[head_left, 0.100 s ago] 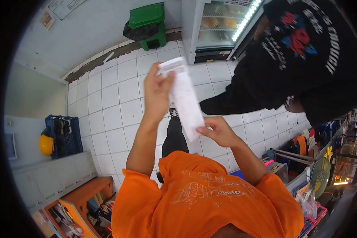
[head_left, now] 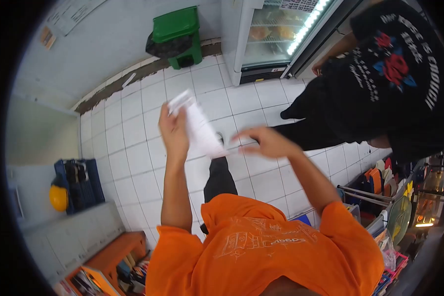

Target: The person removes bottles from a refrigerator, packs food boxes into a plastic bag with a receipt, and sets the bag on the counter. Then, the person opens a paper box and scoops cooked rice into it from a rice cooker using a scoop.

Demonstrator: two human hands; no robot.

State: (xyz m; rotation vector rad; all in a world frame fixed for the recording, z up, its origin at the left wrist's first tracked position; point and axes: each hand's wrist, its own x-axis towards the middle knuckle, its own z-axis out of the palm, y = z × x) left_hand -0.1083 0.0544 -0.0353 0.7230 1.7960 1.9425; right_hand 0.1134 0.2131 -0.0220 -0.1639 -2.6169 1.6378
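Observation:
A long white paper slip [head_left: 201, 129], blurred by motion, hangs in the air before me, with some grey print at its upper end. My left hand [head_left: 174, 132] pinches it near that printed end, thumb on the face of the paper. To the right of the slip, my right hand [head_left: 267, 142] is apart from it. Its fingers are spread and stretched toward the paper's lower end, with nothing seen between them.
A person in a black printed shirt [head_left: 399, 74] stands at the right, beside a lit glass-door fridge [head_left: 269, 37]. A green bin [head_left: 176, 29] is against the far wall. At the left are a blue crate [head_left: 91, 185] and a yellow helmet [head_left: 58, 197].
My right hand has let go of the slip's lower end and moved away from it. My left hand, still holding the slip, has shifted left and downward in view.

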